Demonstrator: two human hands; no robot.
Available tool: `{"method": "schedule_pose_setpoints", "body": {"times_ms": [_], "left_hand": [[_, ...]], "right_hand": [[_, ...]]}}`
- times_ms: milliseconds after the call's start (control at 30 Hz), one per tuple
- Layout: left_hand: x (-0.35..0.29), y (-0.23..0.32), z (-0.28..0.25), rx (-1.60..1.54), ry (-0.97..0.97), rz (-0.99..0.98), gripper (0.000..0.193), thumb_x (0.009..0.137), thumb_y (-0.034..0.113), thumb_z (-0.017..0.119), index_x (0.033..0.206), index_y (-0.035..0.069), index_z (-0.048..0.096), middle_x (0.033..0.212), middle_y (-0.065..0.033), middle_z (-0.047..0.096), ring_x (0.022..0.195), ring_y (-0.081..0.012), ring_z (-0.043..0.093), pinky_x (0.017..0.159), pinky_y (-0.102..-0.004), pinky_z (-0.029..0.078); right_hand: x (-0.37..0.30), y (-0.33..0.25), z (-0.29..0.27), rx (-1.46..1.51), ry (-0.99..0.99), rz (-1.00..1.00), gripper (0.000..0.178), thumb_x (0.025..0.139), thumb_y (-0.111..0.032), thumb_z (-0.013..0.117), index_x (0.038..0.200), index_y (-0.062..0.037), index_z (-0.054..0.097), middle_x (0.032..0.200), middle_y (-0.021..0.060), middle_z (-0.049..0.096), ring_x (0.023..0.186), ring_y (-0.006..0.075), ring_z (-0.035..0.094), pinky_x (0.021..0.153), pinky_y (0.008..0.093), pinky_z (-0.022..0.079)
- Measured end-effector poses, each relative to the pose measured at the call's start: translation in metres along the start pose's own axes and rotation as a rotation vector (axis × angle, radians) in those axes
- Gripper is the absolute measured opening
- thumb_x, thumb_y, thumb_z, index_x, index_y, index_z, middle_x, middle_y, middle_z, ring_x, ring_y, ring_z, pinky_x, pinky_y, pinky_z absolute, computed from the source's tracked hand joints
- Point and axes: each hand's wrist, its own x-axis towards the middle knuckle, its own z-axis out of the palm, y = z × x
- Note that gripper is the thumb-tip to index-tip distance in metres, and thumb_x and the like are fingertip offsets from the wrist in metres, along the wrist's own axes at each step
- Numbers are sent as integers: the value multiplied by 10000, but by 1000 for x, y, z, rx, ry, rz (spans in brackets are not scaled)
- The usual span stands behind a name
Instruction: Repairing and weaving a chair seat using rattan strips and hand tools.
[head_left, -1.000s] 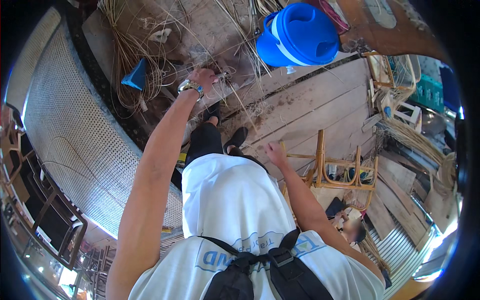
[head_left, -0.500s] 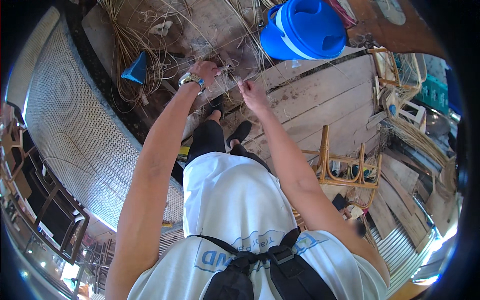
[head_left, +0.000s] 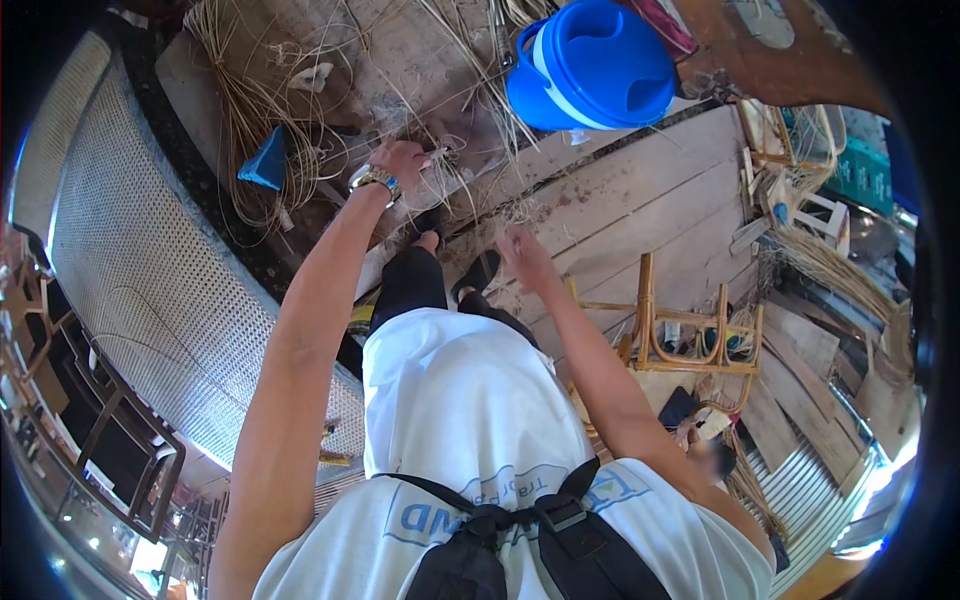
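My left hand (head_left: 402, 160), with a watch (head_left: 374, 181) at the wrist, reaches down over the work area. Its fingers are closed at a small light-coloured thing (head_left: 438, 155) among thin cane strands; what exactly they grip is too small to tell. Closer to my body and to the right, my right hand (head_left: 525, 255) is closed above the wooden planks (head_left: 610, 190). Any strand in its fingers is too fine to make out. Long loose cane strands (head_left: 235, 85) spread over the floor beyond and left of my left hand.
A blue cooler jug (head_left: 605, 65) stands beyond my right hand. A blue angular piece (head_left: 264, 160) lies among the strands. A long woven cane panel (head_left: 170, 250) curves along the left. Rattan frames (head_left: 690, 340) and a cane bundle (head_left: 835, 270) are at the right. Another person (head_left: 712, 455) is partly visible.
My right hand has drawn back toward my body and slightly right, away from my left hand. My left hand has shifted a little left and nearer, still closed at the strands.
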Motion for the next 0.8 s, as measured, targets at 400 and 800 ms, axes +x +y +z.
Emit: {"method": "schedule_pose_setpoints", "body": {"times_ms": [400,800], "left_hand": [[-11,18,-26,57,76,148,270,929,322,540,998,121,707,1031,-70,677,1016,-285,632,879,-393,506],[-37,33,-57,-67,5,18,264,857,347,594,999,143,684,984,-108,685,998,-303,646,830,-412,529]], "right_hand": [[90,-68,17,515,-67,228,449,928,-460,543,901,-22,638,718,102,649,643,188,636,587,330,464],[-417,195,-125,-278,-592,1066,418,909,-362,531,855,30,663,807,274,646,786,351,676,656,462,487]]}}
